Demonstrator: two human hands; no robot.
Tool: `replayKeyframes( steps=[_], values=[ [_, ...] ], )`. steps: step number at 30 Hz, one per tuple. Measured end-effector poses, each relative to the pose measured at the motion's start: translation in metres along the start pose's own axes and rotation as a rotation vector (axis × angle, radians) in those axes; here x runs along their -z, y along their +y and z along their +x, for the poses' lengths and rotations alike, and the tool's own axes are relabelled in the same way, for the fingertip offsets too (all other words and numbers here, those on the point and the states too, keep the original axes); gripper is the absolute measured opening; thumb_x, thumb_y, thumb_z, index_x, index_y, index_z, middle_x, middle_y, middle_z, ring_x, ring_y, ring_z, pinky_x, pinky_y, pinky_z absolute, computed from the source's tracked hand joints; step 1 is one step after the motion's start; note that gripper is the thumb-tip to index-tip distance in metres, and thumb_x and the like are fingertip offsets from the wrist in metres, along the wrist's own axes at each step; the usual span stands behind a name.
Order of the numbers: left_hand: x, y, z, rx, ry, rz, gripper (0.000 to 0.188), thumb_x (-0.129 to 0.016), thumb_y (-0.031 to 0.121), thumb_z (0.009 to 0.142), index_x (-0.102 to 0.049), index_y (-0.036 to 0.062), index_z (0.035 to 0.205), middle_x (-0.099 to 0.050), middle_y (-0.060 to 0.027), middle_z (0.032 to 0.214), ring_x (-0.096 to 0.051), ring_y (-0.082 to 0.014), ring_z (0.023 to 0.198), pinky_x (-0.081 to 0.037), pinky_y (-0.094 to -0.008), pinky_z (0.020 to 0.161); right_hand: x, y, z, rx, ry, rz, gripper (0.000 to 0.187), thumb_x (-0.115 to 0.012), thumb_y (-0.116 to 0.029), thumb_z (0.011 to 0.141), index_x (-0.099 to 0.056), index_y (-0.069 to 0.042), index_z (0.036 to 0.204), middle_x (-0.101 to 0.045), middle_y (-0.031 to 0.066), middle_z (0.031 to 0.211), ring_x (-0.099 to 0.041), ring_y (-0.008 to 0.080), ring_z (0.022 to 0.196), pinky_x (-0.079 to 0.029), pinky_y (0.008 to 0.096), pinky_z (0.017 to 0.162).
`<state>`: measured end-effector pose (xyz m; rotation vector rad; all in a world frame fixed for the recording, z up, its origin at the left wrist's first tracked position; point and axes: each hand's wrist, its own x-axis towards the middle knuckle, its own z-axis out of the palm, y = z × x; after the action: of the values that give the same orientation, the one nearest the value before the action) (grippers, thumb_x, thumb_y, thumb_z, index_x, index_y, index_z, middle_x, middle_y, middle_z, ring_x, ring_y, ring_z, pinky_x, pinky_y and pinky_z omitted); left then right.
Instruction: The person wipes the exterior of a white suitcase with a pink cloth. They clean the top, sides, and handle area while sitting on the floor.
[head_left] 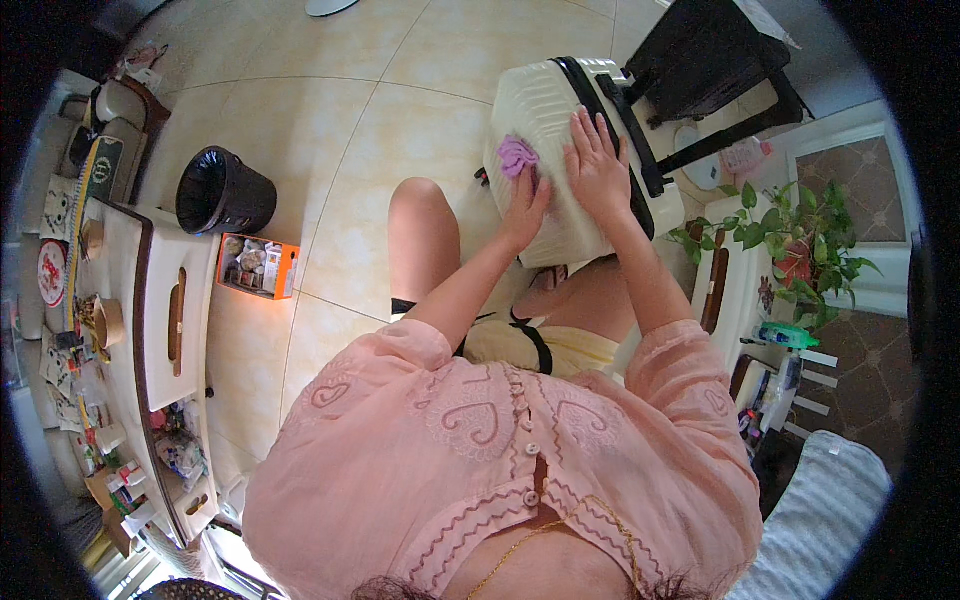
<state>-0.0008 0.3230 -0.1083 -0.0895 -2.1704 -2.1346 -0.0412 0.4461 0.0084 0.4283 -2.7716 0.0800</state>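
I find the suitcase shell (535, 100) hard and plastic-looking, ribbed, with a low sheen under my right hand (597, 178). The rag (517, 157) in my left hand (525, 212) is soft, crumpled cloth, matt. The floor (300, 130) is smooth, glossy tile. The bin (252, 204) appears to be plastic, with a shiny, wrinkled film liner (199, 188). My blouse (400, 470) is thin, matt cloth with raised embroidery. The pale blue cover (820, 505) looks soft and ridged.

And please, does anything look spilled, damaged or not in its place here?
Nothing clearly stands out. The left hand has a bunched purple cloth at the pale suitcase, and the right hand rests on it. I see no spill or damage; fine marks would be too small to tell.
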Motion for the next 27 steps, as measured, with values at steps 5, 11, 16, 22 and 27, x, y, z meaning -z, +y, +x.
replayKeyframes(
  steps=[5, 11, 16, 22, 27],
  values=[
    [0.000, 0.008, 0.018, -0.065, 0.044, -0.197, 0.049, -0.047, 0.032, 0.099, -0.041, -0.0043, 0.131, -0.044, -0.0184, 0.130, -0.042, -0.0282, 0.120, -0.030, -0.0353, 0.104, -0.006, 0.007, 0.003, -0.019, 0.018, 0.023, 0.053, -0.038, -0.035, 0.095, -0.036, -0.015, 0.144, -0.031, 0.0024, 0.152, -0.027, 0.0224, 0.141, -0.017, 0.0542, 0.113],
    [0.018, 0.055, 0.039, -0.064, 0.171, -0.321, 0.040, -0.048, 0.031, 0.099, -0.046, -0.0019, 0.122, -0.053, -0.0128, 0.118, -0.049, -0.0203, 0.104, -0.038, -0.0324, 0.095, -0.011, -0.015, 0.022, -0.116, 0.062, -0.008, 0.049, -0.038, -0.036, 0.096, -0.042, -0.015, 0.141, -0.036, 0.0040, 0.149, -0.029, 0.0248, 0.140, -0.021, 0.0538, 0.111],
    [0.031, 0.043, 0.051, 0.008, 0.303, -0.579, 0.045, -0.048, 0.030, 0.099, -0.041, -0.0023, 0.129, -0.052, -0.0129, 0.118, -0.050, -0.0173, 0.101, -0.039, -0.0311, 0.092, -0.006, -0.029, 0.030, -0.123, -0.015, -0.059, 0.048, -0.041, -0.035, 0.095, -0.045, -0.011, 0.137, -0.042, 0.0072, 0.145, -0.038, 0.0267, 0.135, -0.020, 0.0551, 0.111],
    [0.035, 0.078, 0.040, -0.037, 0.099, 0.134, 0.059, -0.046, 0.032, 0.100, -0.027, -0.0030, 0.144, -0.037, -0.0263, 0.135, -0.044, -0.0295, 0.119, -0.034, -0.0380, 0.102, 0.023, -0.023, 0.064, 0.025, -0.033, 0.137, 0.044, -0.044, -0.027, 0.095, -0.048, -0.006, 0.133, -0.046, 0.0135, 0.140, -0.042, 0.0267, 0.131, -0.023, 0.0467, 0.113],
    [0.023, 0.072, 0.052, -0.098, 0.058, -0.013, 0.062, -0.033, 0.041, 0.101, -0.026, -0.0030, 0.144, -0.023, -0.0224, 0.150, -0.021, -0.0322, 0.140, -0.018, -0.0367, 0.114, -0.026, -0.019, 0.047, 0.098, -0.010, 0.100, 0.056, -0.035, -0.037, 0.097, -0.032, -0.008, 0.145, -0.028, 0.0107, 0.152, -0.025, 0.0268, 0.141, -0.017, 0.0454, 0.115]
  ],
)
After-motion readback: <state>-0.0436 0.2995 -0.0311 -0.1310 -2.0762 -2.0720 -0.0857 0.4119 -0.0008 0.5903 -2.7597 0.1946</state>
